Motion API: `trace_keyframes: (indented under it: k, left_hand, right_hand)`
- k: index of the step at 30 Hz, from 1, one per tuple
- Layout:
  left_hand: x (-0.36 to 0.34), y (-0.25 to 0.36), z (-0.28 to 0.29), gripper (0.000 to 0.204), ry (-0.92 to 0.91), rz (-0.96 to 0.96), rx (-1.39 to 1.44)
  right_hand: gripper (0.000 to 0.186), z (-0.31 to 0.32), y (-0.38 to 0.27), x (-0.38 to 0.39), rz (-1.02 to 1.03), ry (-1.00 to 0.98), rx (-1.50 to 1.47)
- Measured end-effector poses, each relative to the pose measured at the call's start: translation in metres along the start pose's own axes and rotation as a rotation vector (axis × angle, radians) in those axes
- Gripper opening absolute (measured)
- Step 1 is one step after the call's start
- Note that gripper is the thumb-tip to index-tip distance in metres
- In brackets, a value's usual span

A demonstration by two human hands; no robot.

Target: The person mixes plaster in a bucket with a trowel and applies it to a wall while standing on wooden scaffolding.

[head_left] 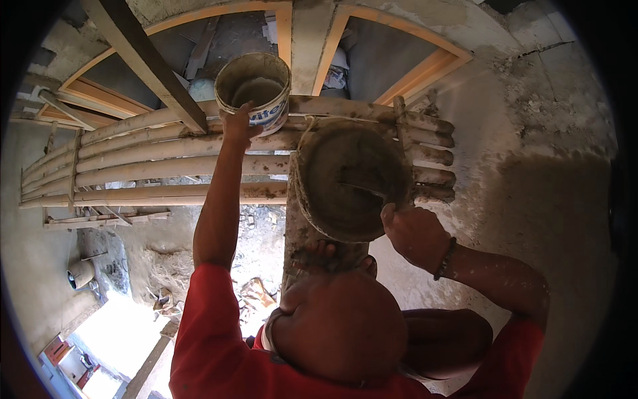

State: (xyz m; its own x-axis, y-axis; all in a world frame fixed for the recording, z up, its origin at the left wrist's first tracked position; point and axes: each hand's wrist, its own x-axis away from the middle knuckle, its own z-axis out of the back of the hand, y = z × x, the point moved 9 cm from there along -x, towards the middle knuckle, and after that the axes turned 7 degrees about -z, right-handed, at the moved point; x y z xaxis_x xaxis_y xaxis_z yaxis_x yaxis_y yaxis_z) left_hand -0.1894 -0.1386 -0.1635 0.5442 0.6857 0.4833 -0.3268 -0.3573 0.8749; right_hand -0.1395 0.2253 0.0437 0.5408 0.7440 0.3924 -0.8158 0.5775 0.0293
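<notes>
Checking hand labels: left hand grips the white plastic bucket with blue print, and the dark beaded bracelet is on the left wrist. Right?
Wrong wrist: the head view shows the dark beaded bracelet on the wrist of the right hand. The left hand does grip the white plastic bucket with blue print.

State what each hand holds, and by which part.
Left hand: the white bucket, by its near rim. Right hand: a trowel-like tool, by its near end.
</notes>
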Motion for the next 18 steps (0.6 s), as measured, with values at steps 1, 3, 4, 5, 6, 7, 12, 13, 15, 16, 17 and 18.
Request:
trace_keyframes:
  k: [1,3,4,5,6,7,12,13,15,16,17,18]
  left_hand:
    - [-0.019,-0.001,-0.003,0.058,-0.011,-0.087,-0.062]
    - [-0.087,-0.017,0.032,0.053,0.009,-0.264,-0.172]
    - [-0.117,-0.013,0.079,0.052,0.058,-0.353,-0.241]
    - [-0.137,0.007,0.137,0.053,0.101,-0.429,-0.303]
    - [-0.113,-0.021,0.053,0.055,-0.027,-0.256,-0.148]
    - [-0.065,-0.011,-0.001,0.059,-0.097,-0.1,-0.015]
    - [-0.069,0.024,0.031,0.061,0.02,-0.113,-0.043]
    - [-0.065,0.022,0.019,0.061,0.038,-0.082,0.066]
    - [-0.053,0.044,0.017,0.062,0.022,-0.175,-0.035]
    - [-0.04,0.065,0.015,0.061,-0.033,-0.285,-0.019]
    - [-0.046,0.089,0.038,0.059,-0.036,-0.43,-0.057]
    - [-0.014,0.11,0.013,0.06,-0.136,-0.367,-0.127]
  right_hand:
    - [0.013,-0.015,0.004,-0.004,0.035,-0.024,0.027]
    - [0.012,-0.034,0.012,-0.03,0.162,-0.044,0.079]
    - [0.012,-0.018,-0.002,-0.041,0.199,-0.015,0.074]
    - [0.013,0.018,-0.018,-0.045,0.251,0.028,0.067]
    - [0.013,0.014,0.0,-0.039,0.152,-0.064,0.067]
    - [0.014,0.026,0.012,-0.026,0.002,-0.079,0.028]
    - [0.012,-0.035,-0.005,-0.03,0.199,-0.025,0.033]
    - [0.012,-0.046,0.005,-0.035,0.198,-0.092,0.006]
    - [0.012,-0.025,0.013,-0.043,0.181,-0.076,0.035]
    - [0.012,-0.015,0.016,-0.039,0.179,-0.074,0.04]
    - [0.013,0.002,0.019,-0.038,0.158,-0.038,0.012]
    - [0.013,0.007,0.035,-0.027,0.093,-0.038,-0.022]
